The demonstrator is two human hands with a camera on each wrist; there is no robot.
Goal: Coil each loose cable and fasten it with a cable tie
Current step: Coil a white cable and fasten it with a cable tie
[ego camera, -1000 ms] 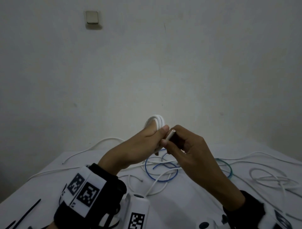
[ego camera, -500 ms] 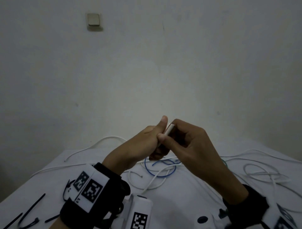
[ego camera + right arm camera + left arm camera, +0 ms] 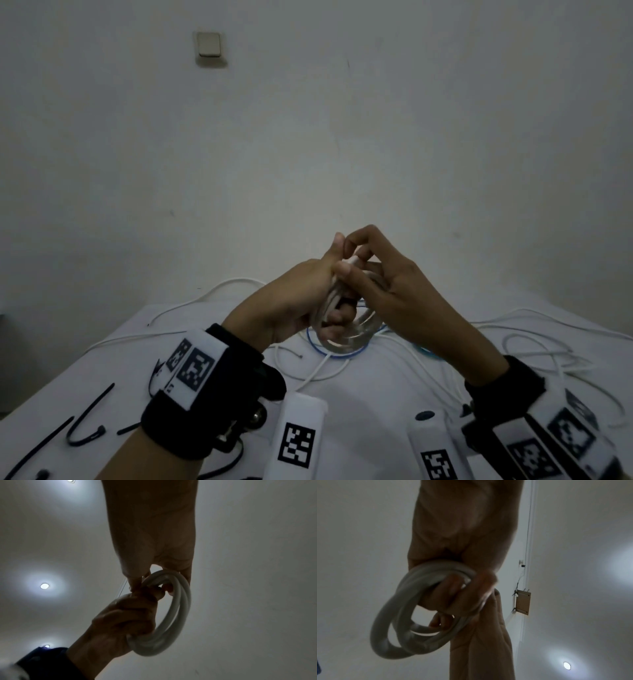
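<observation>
Both hands raised above the desk (image 3: pixel 359 394), meeting at centre of the head view. Left hand (image 3: pixel 291 301) has its fingers (image 3: pixel 447 595) curled through and clenched round a white cable coil (image 3: pixel 346 329) of several loops. In the left wrist view the loops (image 3: pixel 406 627) hang off the fingers toward 7 o'clock, motion-blurred.

Right hand (image 3: pixel 387 284) pinches the free cable end (image 3: pixel 352 262) between thumb and forefinger at the top of the coil, right against the left thumb. In the right wrist view the right hand's fingers (image 3: pixel 137 580) close on the coil's top edge, the left hand (image 3: pixel 120 618) gripping the loops (image 3: pixel 173 615) from below.

The hands block most of the coil from the head camera — only its lower arc shows, hanging at 6 o'clock under the knuckles.

Around, on the white desk:
- blue cable (image 3: pixel 320 346) looped directly below the held coil, partly hidden behind it
- loose white cables (image 3: pixel 534 342) tangled at 3 o'clock; another white run (image 3: pixel 191 301) trailing off at 10 o'clock
- black cable ties (image 3: pixel 85 428) scattered at 8 o'clock, near the left wrist — one bent into a hook
- wrist bands with black-and-white markers (image 3: pixel 191 366) on both forearms

Light switch (image 3: pixel 209 44) on the wall at 11 o'clock. Dim light throughout.
</observation>
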